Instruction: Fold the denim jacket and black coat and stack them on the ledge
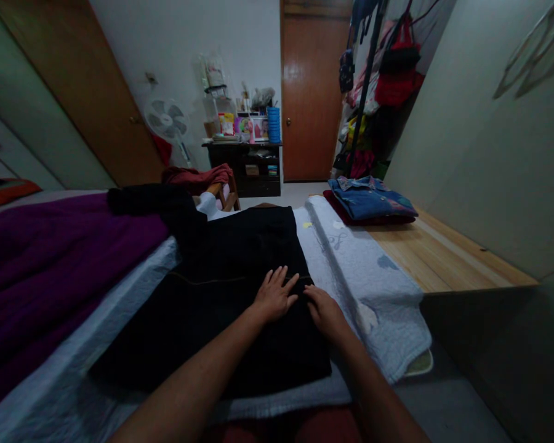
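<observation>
Fan (pixel 167 119) stands left of dark shelf (pixel 221 161). Door (pixel 314 111) right of shelf, closed. Bags (pixel 394 89) hang further right.

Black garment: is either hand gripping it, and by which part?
The left hand lies spread on the black garment, gripping nothing. The right hand is at its right edge; whether it pinches the fabric there cannot be told.

A black garment (pixel 226 301) lies spread over a pale patterned cover (pixel 373 283). The left hand (pixel 274 296) rests flat on the garment; the right hand (pixel 325 312) touches its right edge. Left of the garment: purple fabric (pixel 50 264). Beyond the garment, rightward: folded denim (pixel 373 197); leftward: white fan (pixel 167 118).
</observation>
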Action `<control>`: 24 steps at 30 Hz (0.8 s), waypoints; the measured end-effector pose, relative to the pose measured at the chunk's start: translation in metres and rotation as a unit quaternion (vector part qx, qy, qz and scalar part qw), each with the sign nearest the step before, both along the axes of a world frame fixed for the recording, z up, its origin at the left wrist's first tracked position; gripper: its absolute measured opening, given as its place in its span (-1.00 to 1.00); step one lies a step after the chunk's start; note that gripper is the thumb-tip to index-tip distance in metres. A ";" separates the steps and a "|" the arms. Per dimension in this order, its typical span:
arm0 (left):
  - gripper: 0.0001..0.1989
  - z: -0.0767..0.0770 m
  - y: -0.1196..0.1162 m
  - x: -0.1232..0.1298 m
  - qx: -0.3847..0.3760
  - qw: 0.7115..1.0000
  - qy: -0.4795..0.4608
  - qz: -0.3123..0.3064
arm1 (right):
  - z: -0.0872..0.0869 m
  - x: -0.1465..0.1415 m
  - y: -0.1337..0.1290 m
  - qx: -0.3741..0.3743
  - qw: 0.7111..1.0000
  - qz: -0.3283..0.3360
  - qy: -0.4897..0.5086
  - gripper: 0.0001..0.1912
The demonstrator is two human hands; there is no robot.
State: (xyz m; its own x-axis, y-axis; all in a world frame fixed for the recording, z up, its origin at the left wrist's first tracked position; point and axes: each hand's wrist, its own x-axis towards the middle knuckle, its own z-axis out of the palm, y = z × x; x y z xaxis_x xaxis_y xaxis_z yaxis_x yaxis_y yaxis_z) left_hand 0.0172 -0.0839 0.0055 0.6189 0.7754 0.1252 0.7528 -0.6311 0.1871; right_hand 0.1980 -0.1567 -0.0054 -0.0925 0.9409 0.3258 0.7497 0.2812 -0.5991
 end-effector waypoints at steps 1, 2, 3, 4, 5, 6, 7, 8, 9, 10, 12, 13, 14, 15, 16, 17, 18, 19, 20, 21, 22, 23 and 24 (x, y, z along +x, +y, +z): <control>-0.43 0.000 -0.001 0.000 0.000 1.000 -0.003 -0.004 | 0.002 0.003 0.002 -0.005 1.000 -0.015 0.018 -0.61; -0.43 0.000 -0.001 0.000 -0.001 1.000 -0.006 -0.008 | 0.004 0.005 0.004 -0.011 0.999 -0.038 0.033 -0.62; -0.43 0.000 -0.001 -0.001 -0.002 1.000 -0.009 -0.011 | 0.007 0.007 0.008 -0.015 0.997 -0.064 0.044 -0.62; -0.43 0.000 -0.001 -0.001 -0.003 1.000 -0.012 -0.016 | 0.009 0.008 0.012 -0.019 0.995 -0.090 0.049 -0.60; -0.43 -0.001 -0.001 -0.002 -0.004 1.000 -0.015 -0.020 | 0.011 0.009 0.016 -0.024 0.992 -0.109 0.050 -0.58; -0.43 -0.001 0.000 -0.003 -0.004 1.000 -0.018 -0.025 | 0.012 0.009 0.020 -0.030 0.991 -0.119 0.048 -0.56; -0.45 -0.001 0.000 -0.003 -0.002 0.999 -0.022 -0.029 | 0.012 0.009 0.024 -0.037 0.991 -0.119 0.044 -0.55; -0.47 -0.001 -0.001 -0.004 0.000 0.999 -0.026 -0.033 | 0.012 0.008 0.028 -0.043 0.992 -0.115 0.039 -0.55; -0.49 -0.001 -0.001 -0.005 0.005 0.999 -0.032 -0.036 | 0.011 0.007 0.031 -0.049 0.992 -0.111 0.032 -0.57; -0.52 0.000 -0.002 -0.006 0.012 0.998 -0.039 -0.040 | 0.011 0.006 0.033 -0.053 0.992 -0.112 0.024 -0.60; -0.57 0.002 -0.005 -0.007 0.029 0.996 -0.060 -0.052 | 0.009 0.005 0.036 -0.056 0.991 -0.124 0.002 -0.68; -0.60 0.003 -0.007 -0.008 0.036 0.995 -0.073 -0.058 | 0.008 0.005 0.036 -0.057 0.990 -0.129 -0.011 -0.72; -0.63 0.005 -0.009 -0.009 0.040 0.994 -0.086 -0.061 | 0.007 0.006 0.037 -0.059 0.989 -0.131 -0.023 -0.75; -0.66 0.006 -0.010 -0.010 0.041 0.993 -0.096 -0.063 | 0.006 0.007 0.037 -0.061 0.989 -0.130 -0.033 -0.77; -0.68 0.008 -0.012 -0.010 0.039 0.992 -0.103 -0.062 | 0.006 0.008 0.036 -0.063 0.989 -0.128 -0.042 -0.79; -0.70 0.009 -0.013 -0.011 0.036 0.992 -0.106 -0.060 | 0.006 0.009 0.035 -0.066 0.989 -0.125 -0.048 -0.80; -0.72 0.009 -0.013 -0.011 0.032 0.992 -0.107 -0.060 | 0.007 0.010 0.035 -0.068 0.989 -0.122 -0.053 -0.81; -0.73 0.010 -0.013 -0.011 0.029 0.992 -0.105 -0.061 | 0.008 0.011 0.033 -0.070 0.989 -0.119 -0.058 -0.81; -0.74 0.010 -0.012 -0.011 0.026 0.992 -0.104 -0.063 | 0.008 0.010 0.032 -0.071 0.989 -0.117 -0.064 -0.81; -0.74 0.011 -0.012 -0.010 0.023 0.992 -0.104 -0.065 | 0.009 0.009 0.030 -0.066 0.988 -0.117 -0.070 -0.81; -0.75 0.011 -0.011 -0.009 0.021 0.992 -0.105 -0.067 | 0.010 0.007 0.027 -0.055 0.989 -0.117 -0.074 -0.79; -0.76 0.012 -0.010 -0.008 0.019 0.992 -0.104 -0.068 | 0.010 0.004 0.024 -0.039 0.990 -0.113 -0.076 -0.76; -0.76 0.013 -0.010 -0.008 0.016 0.992 -0.102 -0.069 | 0.009 0.000 0.021 -0.020 0.991 -0.103 -0.077 -0.71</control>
